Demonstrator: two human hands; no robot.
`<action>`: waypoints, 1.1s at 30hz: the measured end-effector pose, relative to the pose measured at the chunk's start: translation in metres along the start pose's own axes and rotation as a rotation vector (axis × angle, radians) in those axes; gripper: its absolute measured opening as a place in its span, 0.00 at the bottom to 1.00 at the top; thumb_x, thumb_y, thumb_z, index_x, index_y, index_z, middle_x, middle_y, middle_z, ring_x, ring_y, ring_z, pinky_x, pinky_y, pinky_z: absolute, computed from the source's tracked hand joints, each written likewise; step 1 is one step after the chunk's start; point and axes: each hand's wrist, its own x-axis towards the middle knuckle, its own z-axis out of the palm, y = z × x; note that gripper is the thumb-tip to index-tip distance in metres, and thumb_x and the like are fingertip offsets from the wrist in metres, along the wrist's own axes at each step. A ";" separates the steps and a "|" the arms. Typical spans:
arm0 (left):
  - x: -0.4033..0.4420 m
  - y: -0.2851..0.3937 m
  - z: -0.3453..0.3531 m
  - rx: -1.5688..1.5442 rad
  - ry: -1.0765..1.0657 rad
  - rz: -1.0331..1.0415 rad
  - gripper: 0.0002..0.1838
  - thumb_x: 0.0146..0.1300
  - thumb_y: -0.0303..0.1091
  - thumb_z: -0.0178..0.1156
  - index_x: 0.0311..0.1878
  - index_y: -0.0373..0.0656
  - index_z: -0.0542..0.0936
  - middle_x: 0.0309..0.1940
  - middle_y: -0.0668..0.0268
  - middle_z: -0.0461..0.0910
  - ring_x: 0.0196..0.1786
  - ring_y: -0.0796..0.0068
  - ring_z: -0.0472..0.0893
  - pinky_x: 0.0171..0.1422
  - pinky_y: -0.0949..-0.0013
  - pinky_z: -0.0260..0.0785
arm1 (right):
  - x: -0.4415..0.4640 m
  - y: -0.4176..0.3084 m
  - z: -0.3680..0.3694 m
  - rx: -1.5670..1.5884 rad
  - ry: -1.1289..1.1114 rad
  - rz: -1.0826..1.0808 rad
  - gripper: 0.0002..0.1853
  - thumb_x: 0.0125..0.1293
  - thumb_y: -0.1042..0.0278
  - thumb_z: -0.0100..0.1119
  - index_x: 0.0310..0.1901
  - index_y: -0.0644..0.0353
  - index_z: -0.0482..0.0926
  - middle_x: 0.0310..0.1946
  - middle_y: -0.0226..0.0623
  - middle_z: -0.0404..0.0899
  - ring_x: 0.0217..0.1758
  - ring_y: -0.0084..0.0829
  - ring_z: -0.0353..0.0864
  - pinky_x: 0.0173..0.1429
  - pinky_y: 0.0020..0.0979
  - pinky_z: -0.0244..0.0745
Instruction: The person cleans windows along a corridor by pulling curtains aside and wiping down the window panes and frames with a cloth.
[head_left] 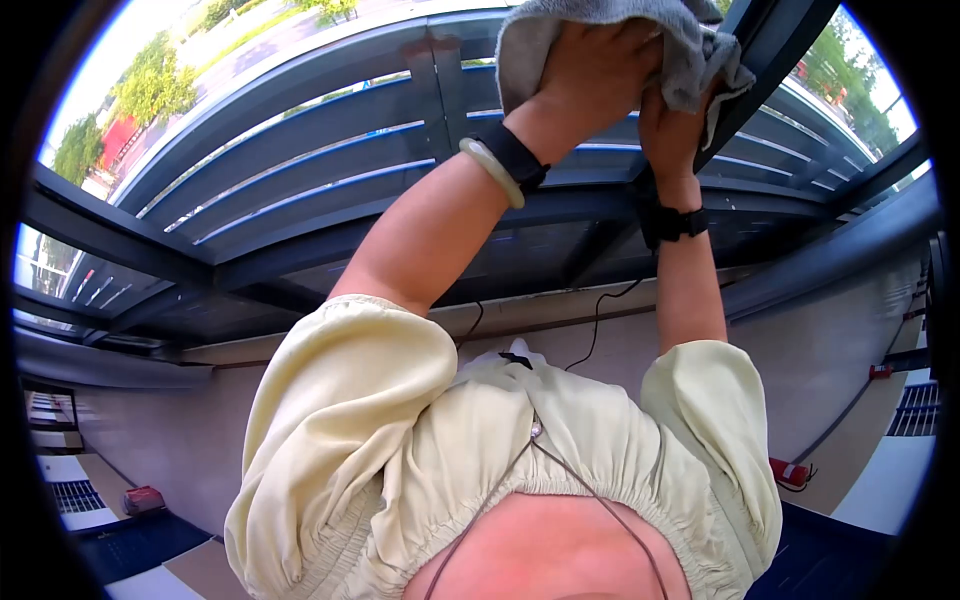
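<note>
Two hands are close together at the far side, right of centre, both on one grey cloth (690, 45). The left hand (600, 65) lies with its back showing and cloth on either side of it; the right hand (672, 125) is just to its right, its fingers covered by a fold. The fingertips of both are hidden, so I cannot tell whether either is clamped on the cloth. One dark bar (775, 70) slants just right of the cloth; contact between them is unclear. Several slats (290, 150) run left and right behind the hands. Two black bands, one per wrist, and one pale bangle (490, 172), on the left, are worn. Nearer are two lengths of cable (597, 318) and one pale shirt (580, 430); one red cylinder (789, 471) lies near right.
</note>
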 end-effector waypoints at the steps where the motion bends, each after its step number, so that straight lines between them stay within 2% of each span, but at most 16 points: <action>1: -0.021 0.008 0.003 -0.082 -0.082 -0.009 0.17 0.56 0.38 0.61 0.49 0.46 0.81 0.53 0.65 0.78 0.58 0.61 0.74 0.58 0.53 0.63 | -0.028 -0.007 0.002 -0.006 -0.044 0.061 0.33 0.68 0.58 0.58 0.70 0.64 0.63 0.68 0.66 0.60 0.72 0.67 0.55 0.76 0.56 0.44; 3: -0.076 0.022 0.001 -0.233 -0.250 -0.047 0.13 0.56 0.32 0.59 0.45 0.47 0.82 0.50 0.70 0.80 0.57 0.65 0.76 0.59 0.56 0.66 | -0.099 -0.021 0.012 -0.007 -0.133 0.209 0.33 0.68 0.58 0.58 0.69 0.68 0.63 0.68 0.66 0.59 0.73 0.68 0.53 0.77 0.56 0.43; 5: -0.130 0.027 -0.015 -0.284 -0.387 -0.059 0.15 0.57 0.31 0.59 0.49 0.52 0.83 0.52 0.70 0.81 0.61 0.63 0.76 0.69 0.58 0.63 | -0.160 -0.051 0.018 0.077 -0.187 0.404 0.32 0.66 0.62 0.60 0.67 0.69 0.65 0.66 0.63 0.61 0.72 0.66 0.54 0.76 0.56 0.44; 6: -0.160 0.028 -0.020 -0.328 -0.465 -0.121 0.16 0.58 0.31 0.59 0.50 0.52 0.83 0.53 0.69 0.81 0.62 0.63 0.75 0.69 0.57 0.62 | -0.175 -0.073 0.017 0.159 -0.198 0.517 0.30 0.64 0.64 0.61 0.66 0.68 0.67 0.65 0.62 0.63 0.70 0.65 0.56 0.76 0.56 0.45; 8: -0.216 0.027 -0.035 -0.422 -0.616 -0.246 0.17 0.58 0.32 0.59 0.52 0.53 0.82 0.54 0.68 0.81 0.64 0.62 0.74 0.71 0.56 0.62 | -0.184 -0.115 0.009 0.076 -0.266 0.502 0.29 0.60 0.66 0.63 0.63 0.66 0.69 0.62 0.57 0.65 0.67 0.62 0.60 0.75 0.56 0.47; 12: -0.292 -0.009 -0.106 -0.305 -0.628 -0.353 0.20 0.59 0.33 0.60 0.57 0.54 0.81 0.57 0.66 0.79 0.66 0.61 0.72 0.70 0.52 0.60 | -0.173 -0.182 0.030 0.115 -0.450 0.378 0.29 0.53 0.69 0.65 0.59 0.62 0.73 0.57 0.50 0.69 0.63 0.56 0.64 0.71 0.55 0.52; 15: -0.346 -0.055 -0.175 -0.138 -0.578 -0.392 0.20 0.62 0.34 0.60 0.59 0.53 0.80 0.57 0.63 0.77 0.64 0.58 0.72 0.67 0.47 0.59 | -0.155 -0.248 0.059 0.220 -0.620 0.276 0.31 0.52 0.69 0.66 0.61 0.59 0.73 0.57 0.48 0.69 0.63 0.54 0.64 0.69 0.55 0.54; 16: -0.359 -0.072 -0.200 -0.071 -0.569 -0.433 0.20 0.63 0.36 0.61 0.59 0.52 0.79 0.58 0.63 0.77 0.64 0.57 0.72 0.66 0.47 0.59 | -0.150 -0.272 0.071 0.240 -0.675 0.229 0.31 0.53 0.68 0.66 0.62 0.58 0.72 0.57 0.47 0.69 0.63 0.54 0.64 0.69 0.55 0.55; 18: -0.393 -0.107 -0.244 -0.006 -0.694 -0.624 0.19 0.66 0.37 0.60 0.59 0.50 0.79 0.57 0.60 0.77 0.61 0.55 0.73 0.63 0.47 0.59 | -0.137 -0.322 0.096 0.315 -0.769 0.181 0.32 0.55 0.66 0.67 0.64 0.57 0.71 0.59 0.48 0.68 0.64 0.54 0.64 0.68 0.55 0.56; 20: -0.425 -0.146 -0.283 0.129 -0.602 -0.619 0.20 0.69 0.41 0.57 0.63 0.53 0.77 0.58 0.60 0.77 0.61 0.54 0.73 0.65 0.49 0.60 | -0.124 -0.372 0.120 0.396 -0.819 0.139 0.33 0.58 0.63 0.67 0.66 0.57 0.69 0.61 0.48 0.68 0.64 0.54 0.64 0.67 0.54 0.58; 24: -0.490 -0.203 -0.348 0.259 -0.630 -0.888 0.22 0.69 0.39 0.56 0.66 0.50 0.73 0.58 0.56 0.77 0.62 0.45 0.71 0.65 0.47 0.60 | -0.107 -0.451 0.171 0.553 -0.843 -0.011 0.34 0.59 0.60 0.67 0.68 0.56 0.68 0.59 0.46 0.69 0.63 0.49 0.66 0.67 0.48 0.61; 25: -0.496 -0.212 -0.360 0.219 -0.618 -0.902 0.23 0.69 0.38 0.56 0.66 0.49 0.73 0.58 0.55 0.76 0.63 0.44 0.70 0.66 0.47 0.60 | -0.103 -0.467 0.181 0.575 -0.848 -0.037 0.34 0.60 0.60 0.66 0.68 0.56 0.68 0.59 0.45 0.69 0.63 0.48 0.66 0.66 0.46 0.62; 28: -0.501 -0.220 -0.363 0.164 -0.572 -0.922 0.24 0.67 0.36 0.56 0.67 0.45 0.71 0.59 0.52 0.75 0.64 0.43 0.69 0.67 0.47 0.59 | -0.101 -0.490 0.199 0.578 -0.824 -0.075 0.32 0.60 0.62 0.65 0.66 0.57 0.69 0.57 0.44 0.71 0.61 0.46 0.68 0.64 0.44 0.64; 30: -0.488 -0.207 -0.348 0.229 -0.530 -0.922 0.26 0.65 0.34 0.58 0.67 0.43 0.71 0.60 0.51 0.74 0.65 0.43 0.68 0.67 0.46 0.59 | -0.106 -0.480 0.195 0.574 -0.806 -0.075 0.29 0.59 0.65 0.64 0.63 0.58 0.71 0.55 0.42 0.72 0.59 0.45 0.69 0.62 0.44 0.65; 31: -0.476 -0.194 -0.340 0.128 -0.511 -0.987 0.28 0.62 0.32 0.61 0.66 0.40 0.71 0.61 0.50 0.72 0.66 0.43 0.67 0.69 0.46 0.58 | -0.106 -0.471 0.192 0.582 -0.792 -0.073 0.28 0.58 0.67 0.64 0.61 0.58 0.72 0.54 0.41 0.72 0.59 0.45 0.70 0.61 0.43 0.66; 33: -0.452 -0.162 -0.305 0.045 -0.454 -0.865 0.29 0.59 0.30 0.62 0.65 0.40 0.71 0.61 0.51 0.72 0.67 0.44 0.66 0.69 0.46 0.58 | -0.112 -0.445 0.179 0.571 -0.755 -0.036 0.24 0.57 0.70 0.61 0.57 0.59 0.75 0.52 0.41 0.73 0.57 0.44 0.71 0.61 0.43 0.66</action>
